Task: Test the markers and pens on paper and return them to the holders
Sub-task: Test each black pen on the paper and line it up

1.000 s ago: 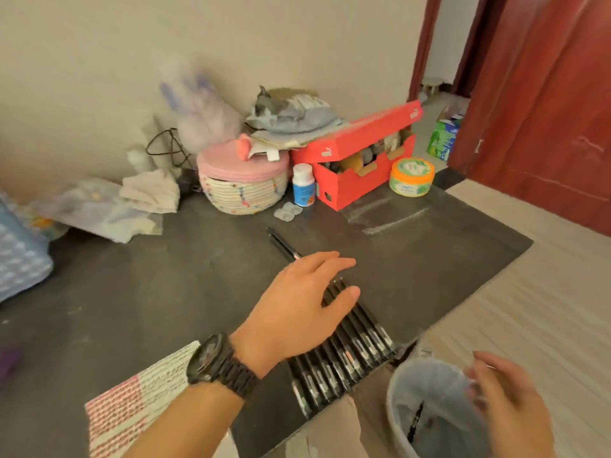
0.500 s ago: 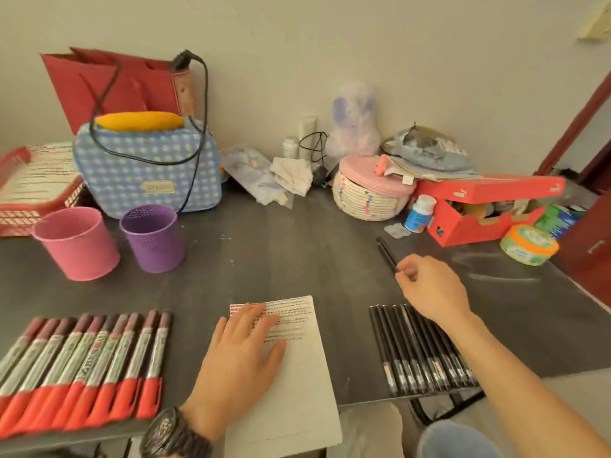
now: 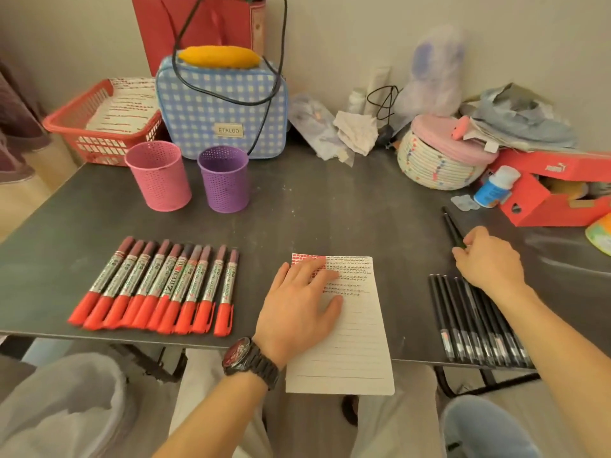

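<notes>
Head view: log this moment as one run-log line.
left hand flat on paper | right hand pinches loose black pen | red markers, black pens in rows | pink holder, purple holder upright

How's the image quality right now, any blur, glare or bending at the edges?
Head view: warm, dim light, soft shadows; wide-angle distortion leans the pink holder and splays the table sides; faint glints on the red markers; the right hand gripping a black pen looks soft.

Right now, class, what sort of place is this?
Probably a room in a home: a cluttered table against a plain wall, holding a checked bag, a lidded woven basket and a red shoebox.
</notes>
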The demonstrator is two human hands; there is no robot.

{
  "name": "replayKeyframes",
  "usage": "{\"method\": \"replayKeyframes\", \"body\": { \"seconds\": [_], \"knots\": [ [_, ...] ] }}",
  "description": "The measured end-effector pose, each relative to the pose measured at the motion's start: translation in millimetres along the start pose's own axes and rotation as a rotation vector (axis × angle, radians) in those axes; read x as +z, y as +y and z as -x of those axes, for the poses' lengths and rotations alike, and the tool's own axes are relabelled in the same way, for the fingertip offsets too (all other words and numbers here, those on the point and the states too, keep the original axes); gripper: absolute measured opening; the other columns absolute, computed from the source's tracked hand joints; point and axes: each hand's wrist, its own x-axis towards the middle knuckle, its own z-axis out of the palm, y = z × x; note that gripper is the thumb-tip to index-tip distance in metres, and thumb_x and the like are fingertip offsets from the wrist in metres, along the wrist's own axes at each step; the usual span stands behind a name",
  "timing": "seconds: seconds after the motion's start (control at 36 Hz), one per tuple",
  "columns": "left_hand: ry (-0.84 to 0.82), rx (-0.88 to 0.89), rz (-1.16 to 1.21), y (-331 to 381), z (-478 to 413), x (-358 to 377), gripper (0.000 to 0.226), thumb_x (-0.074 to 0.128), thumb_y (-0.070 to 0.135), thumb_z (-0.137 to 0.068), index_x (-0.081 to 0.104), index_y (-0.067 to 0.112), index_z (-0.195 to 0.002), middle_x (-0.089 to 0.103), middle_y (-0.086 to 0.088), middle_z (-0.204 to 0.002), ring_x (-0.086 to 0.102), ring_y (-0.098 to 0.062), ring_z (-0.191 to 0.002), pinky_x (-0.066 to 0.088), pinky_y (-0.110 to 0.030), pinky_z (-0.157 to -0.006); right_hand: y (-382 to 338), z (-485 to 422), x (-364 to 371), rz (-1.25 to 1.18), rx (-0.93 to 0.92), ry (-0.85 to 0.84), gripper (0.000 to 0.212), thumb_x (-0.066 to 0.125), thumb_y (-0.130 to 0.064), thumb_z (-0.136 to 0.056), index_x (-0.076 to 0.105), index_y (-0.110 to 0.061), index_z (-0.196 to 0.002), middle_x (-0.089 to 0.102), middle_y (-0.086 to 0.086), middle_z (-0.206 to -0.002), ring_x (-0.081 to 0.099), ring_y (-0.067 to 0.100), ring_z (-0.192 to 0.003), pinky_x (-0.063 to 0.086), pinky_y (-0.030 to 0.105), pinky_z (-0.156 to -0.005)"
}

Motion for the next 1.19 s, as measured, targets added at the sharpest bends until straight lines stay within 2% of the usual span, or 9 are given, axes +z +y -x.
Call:
{"method": "replayKeyframes", "body": {
  "seconds": [0.11, 0.28, 0.33, 0.44, 0.53, 0.61, 0.81, 1.03, 1.19],
  "knots": [
    [0.015, 0.002, 0.005, 0, 1, 2, 0.044, 0.045, 0.051, -0.094, 0.059, 0.032, -0.131, 0.047, 0.012, -0.147, 0.039, -0.011, -0.139, 0.014, -0.039, -0.123, -4, 5, 0, -0.099, 0.007, 0.026, 0.027, 0.057, -0.021, -0.101, 0.055, -0.008, -0.125, 0.068, 0.018, -0.121, 0.058, 0.042, -0.116, 0.045, 0.047, -0.094],
    [0.023, 0.007, 0.029, 0, 2, 2, 0.042, 0.049, 0.049, -0.093, 0.059, 0.034, -0.131, 0.047, 0.013, -0.147, 0.04, -0.011, -0.138, 0.015, -0.041, -0.124, -34, 26, -12, -0.612, 0.0, -0.018, 0.031, 0.064, -0.026, -0.099, 0.063, -0.019, -0.128, 0.07, -0.003, -0.104, 0.069, 0.026, -0.106, 0.05, 0.045, -0.102],
    [0.021, 0.009, 0.033, 0, 1, 2, 0.043, 0.046, 0.051, -0.093, 0.058, 0.034, -0.131, 0.046, 0.013, -0.148, 0.039, -0.01, -0.138, 0.014, -0.041, -0.125, -49, 38, -13, -0.806, -0.021, -0.069, 0.033, 0.064, -0.022, -0.099, 0.063, -0.019, -0.132, 0.071, 0.001, -0.111, 0.071, 0.02, -0.098, 0.055, 0.046, -0.099],
    [0.007, 0.013, 0.055, 0, 1, 2, 0.048, 0.039, 0.051, -0.093, 0.058, 0.032, -0.133, 0.044, 0.011, -0.152, 0.034, -0.012, -0.145, 0.014, -0.044, -0.125, -74, 74, -10, -1.099, -0.095, -0.153, 0.031, 0.059, -0.012, -0.102, 0.061, -0.02, -0.132, 0.073, 0.003, -0.111, 0.073, 0.008, -0.091, 0.06, 0.022, -0.075],
    [0.011, 0.023, 0.085, 0, 1, 0, 0.047, 0.044, 0.048, -0.093, 0.058, 0.03, -0.134, 0.042, 0.009, -0.153, 0.03, -0.013, -0.148, 0.017, -0.046, -0.124, -86, 107, -1, -1.26, -0.11, -0.225, 0.022, 0.057, -0.008, -0.102, 0.07, -0.019, -0.116, 0.077, -0.001, -0.097, 0.072, 0.008, -0.087, 0.059, 0.023, -0.073],
    [0.02, 0.035, 0.13, 3, 1, -4, 0.049, 0.05, 0.05, -0.091, 0.06, 0.027, -0.134, 0.047, 0.007, -0.15, 0.035, -0.013, -0.145, 0.022, -0.044, -0.122, -89, 134, 12, -1.38, -0.102, -0.291, 0.021, 0.056, -0.004, -0.102, 0.072, -0.014, -0.112, 0.079, 0.005, -0.099, 0.075, 0.017, -0.093, 0.059, 0.024, -0.075],
    [0.024, 0.095, 0.181, 7, 1, -10, 0.051, 0.064, 0.058, -0.086, 0.061, 0.031, -0.13, 0.059, 0.016, -0.13, 0.051, -0.008, -0.126, 0.039, -0.037, -0.107, -81, 166, 38, -1.468, -0.083, -0.214, 0.011, 0.071, -0.003, -0.091, 0.071, -0.009, -0.1, 0.077, 0.013, -0.088, 0.076, 0.025, -0.083, 0.061, 0.029, -0.075],
    [0.121, 0.184, 0.118, 9, 7, -9, 0.027, 0.057, 0.045, -0.098, 0.072, 0.028, -0.112, 0.07, 0.015, -0.109, 0.065, -0.011, -0.098, 0.053, -0.036, -0.079, -86, 173, 41, -1.368, -0.221, -0.13, 0.011, 0.076, -0.007, -0.088, 0.071, -0.016, -0.093, 0.075, 0.006, -0.083, 0.068, 0.021, -0.065, 0.056, 0.024, -0.059],
    [0.119, 0.188, 0.124, 10, 7, -12, 0.02, 0.058, 0.039, -0.099, 0.067, 0.026, -0.112, 0.063, 0.014, -0.105, 0.058, -0.007, -0.09, 0.053, -0.03, -0.071, -86, 174, 41, -1.385, -0.232, -0.093, 0.01, 0.069, -0.032, -0.089, 0.073, -0.024, -0.09, 0.071, 0.005, -0.075, 0.065, 0.016, -0.057, 0.053, 0.023, -0.054]
  ]
}}
